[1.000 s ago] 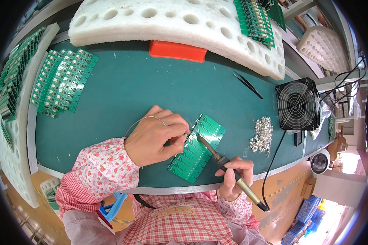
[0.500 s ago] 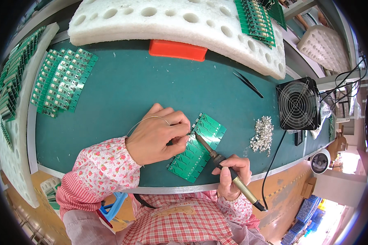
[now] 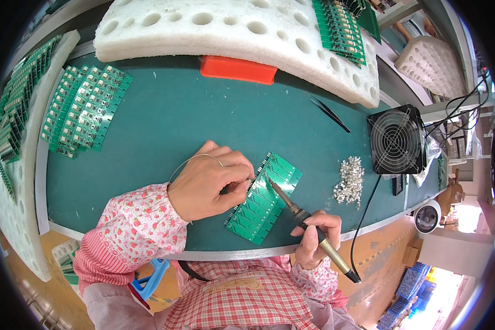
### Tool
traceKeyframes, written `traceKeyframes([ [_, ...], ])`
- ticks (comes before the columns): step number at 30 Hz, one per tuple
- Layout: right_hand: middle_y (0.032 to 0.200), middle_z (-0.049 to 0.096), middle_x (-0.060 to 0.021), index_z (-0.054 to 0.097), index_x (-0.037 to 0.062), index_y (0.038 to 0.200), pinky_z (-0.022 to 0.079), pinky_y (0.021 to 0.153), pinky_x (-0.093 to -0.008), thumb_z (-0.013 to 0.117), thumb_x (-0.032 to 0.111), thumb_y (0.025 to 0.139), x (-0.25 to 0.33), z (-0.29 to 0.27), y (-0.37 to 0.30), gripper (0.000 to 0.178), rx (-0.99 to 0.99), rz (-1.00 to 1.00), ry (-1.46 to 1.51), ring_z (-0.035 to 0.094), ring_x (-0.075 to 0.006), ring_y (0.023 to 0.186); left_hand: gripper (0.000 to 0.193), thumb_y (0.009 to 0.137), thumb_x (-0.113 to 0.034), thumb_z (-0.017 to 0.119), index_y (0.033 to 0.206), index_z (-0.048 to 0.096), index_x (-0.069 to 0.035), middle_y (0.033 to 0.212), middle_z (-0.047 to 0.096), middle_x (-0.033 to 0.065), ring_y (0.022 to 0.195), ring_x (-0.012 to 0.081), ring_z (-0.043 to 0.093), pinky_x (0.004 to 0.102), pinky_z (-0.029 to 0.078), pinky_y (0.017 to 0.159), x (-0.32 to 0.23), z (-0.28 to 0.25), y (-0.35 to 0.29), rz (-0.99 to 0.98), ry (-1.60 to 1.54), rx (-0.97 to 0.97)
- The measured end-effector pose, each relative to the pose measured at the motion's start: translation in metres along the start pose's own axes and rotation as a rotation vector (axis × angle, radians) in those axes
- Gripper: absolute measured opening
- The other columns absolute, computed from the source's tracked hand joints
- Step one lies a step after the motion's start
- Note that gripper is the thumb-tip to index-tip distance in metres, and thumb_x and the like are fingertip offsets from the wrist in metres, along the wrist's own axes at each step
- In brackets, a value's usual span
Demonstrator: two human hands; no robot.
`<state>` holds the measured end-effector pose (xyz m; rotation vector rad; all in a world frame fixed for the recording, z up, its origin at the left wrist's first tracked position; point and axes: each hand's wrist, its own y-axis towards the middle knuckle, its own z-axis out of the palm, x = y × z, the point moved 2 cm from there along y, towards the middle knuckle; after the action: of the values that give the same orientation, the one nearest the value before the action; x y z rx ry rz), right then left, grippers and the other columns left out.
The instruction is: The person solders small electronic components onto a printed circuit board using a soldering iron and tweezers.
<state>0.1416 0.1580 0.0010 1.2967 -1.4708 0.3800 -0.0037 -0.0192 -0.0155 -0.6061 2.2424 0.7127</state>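
A green circuit board lies tilted on the green mat in front of me, with short pins along its left edge. My left hand is closed at that edge, thumb and fingers pinched on a thin solder wire that loops over its back. The pinched end is mostly hidden by the fingers. In my right hand is a soldering iron, gripped by its handle like a pen. Its dark tip points down at the board's upper middle; whether it touches is too small to tell.
Small silvery parts lie heaped to the right, beside a black fan. Black tweezers rest farther back. Populated boards are stacked at left. White foam with holes spans the back, above a red box.
The soldering iron and my right hand have shifted slightly to the right, and the tip sits a little farther from my left fingers. My left hand has barely moved.
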Motion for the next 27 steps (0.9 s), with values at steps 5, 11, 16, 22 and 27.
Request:
traceKeyframes([
  [5, 0.058, 0.049, -0.0047, 0.047, -0.0004, 0.086, 0.036, 0.043, -0.02, 0.05, 0.014, 0.085, -0.0036, -0.0013, -0.001, 0.015, 0.074, -0.046, 0.019, 0.05, -0.0096, 0.044, 0.012, 0.075, -0.011, 0.062, 0.067, 0.054, -0.007, 0.091, 0.062, -0.0014, 0.072, 0.0184, 0.05, 0.0322, 0.036, 0.072, -0.0012, -0.0004, -0.0015, 0.012, 0.018, 0.019],
  [11, 0.058, 0.05, -0.0063, 0.047, -0.0004, 0.087, 0.038, 0.043, -0.0204, 0.05, 0.012, 0.086, -0.0026, -0.001, 0.0014, 0.013, 0.13, -0.064, 0.005, 0.051, -0.0099, 0.044, 0.009, 0.075, -0.011, 0.063, 0.069, 0.056, -0.008, 0.091, 0.061, -0.0024, 0.074, 0.0176, 0.05, 0.0323, 0.035, 0.073, -0.0006, 0.0009, -0.0017, 0.017, 0.039, 0.041],
  [16, 0.058, 0.06, -0.0071, 0.053, 0.0021, 0.092, 0.045, 0.048, -0.0243, 0.058, 0.003, 0.08, -0.0046, -0.0036, -0.0003, 0.013, 0.152, 0.023, 0.04, 0.059, -0.0132, 0.049, 0.008, 0.074, -0.011, 0.063, 0.071, 0.057, -0.008, 0.091, 0.06, -0.0027, 0.075, 0.0171, 0.049, 0.0322, 0.035, 0.073, -0.0017, 0.0014, -0.0013, 0.019, 0.044, 0.038],
  [22, 0.058, 0.06, -0.008, 0.052, 0.0003, 0.091, 0.047, 0.046, -0.0245, 0.058, 0.0, 0.079, -0.0066, -0.0027, 0.0004, 0.013, 0.159, -0.034, 0.057, 0.06, -0.014, 0.049, 0.006, 0.074, -0.01, 0.063, 0.073, 0.058, -0.009, 0.09, 0.059, -0.0027, 0.075, 0.0169, 0.049, 0.0319, 0.035, 0.073, -0.0019, 0.0013, -0.0012, 0.026, 0.049, 0.032],
  [27, 0.056, 0.06, -0.0083, 0.053, -0.0001, 0.089, 0.047, 0.044, -0.0245, 0.058, 0.0, 0.078, -0.0061, -0.0014, 0.001, 0.012, 0.159, -0.073, 0.041, 0.06, -0.014, 0.047, 0.005, 0.074, -0.01, 0.063, 0.074, 0.058, -0.009, 0.09, 0.059, -0.0028, 0.075, 0.0168, 0.049, 0.0317, 0.035, 0.073, -0.001, 0.0021, -0.0018, 0.026, 0.054, 0.028],
])
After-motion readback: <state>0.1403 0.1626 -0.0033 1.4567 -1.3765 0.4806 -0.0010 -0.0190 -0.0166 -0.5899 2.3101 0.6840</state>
